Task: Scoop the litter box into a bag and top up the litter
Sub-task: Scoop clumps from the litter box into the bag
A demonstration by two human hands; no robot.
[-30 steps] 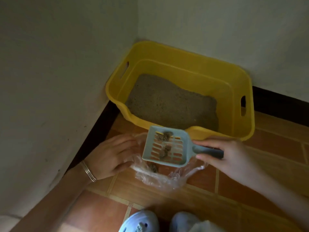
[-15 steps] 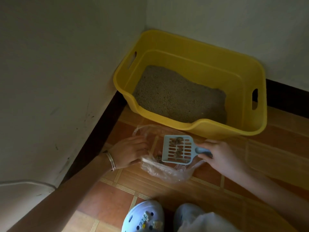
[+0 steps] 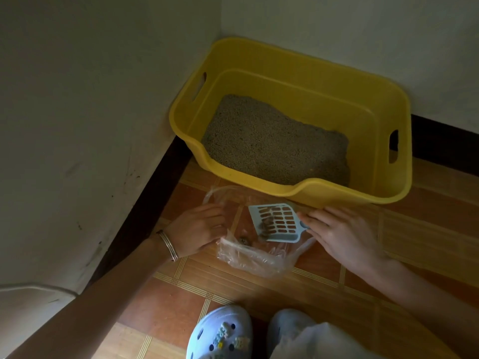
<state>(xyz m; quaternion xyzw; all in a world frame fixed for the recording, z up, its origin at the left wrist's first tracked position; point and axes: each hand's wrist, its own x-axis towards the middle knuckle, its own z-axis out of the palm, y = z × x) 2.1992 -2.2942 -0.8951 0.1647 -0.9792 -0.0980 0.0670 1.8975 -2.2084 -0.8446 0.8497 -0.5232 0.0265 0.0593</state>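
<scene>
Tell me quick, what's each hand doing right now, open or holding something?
Left hand: closed on the edge of the clear plastic bag.
Right hand: holding the blue scoop by its handle, over the bag.

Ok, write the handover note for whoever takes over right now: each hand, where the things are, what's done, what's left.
Left hand: grips the edge of the clear bag, holding its mouth open on the floor.
Right hand: pinches the handle of the blue scoop, which is tilted over the bag mouth with clumps on it.
Yellow litter box: in the corner, just behind the bag, with litter inside.
Done: one clump lies in the bag.
Left: tip this load in, check the litter for more, then top up. No fresh litter supply is in view.
</scene>
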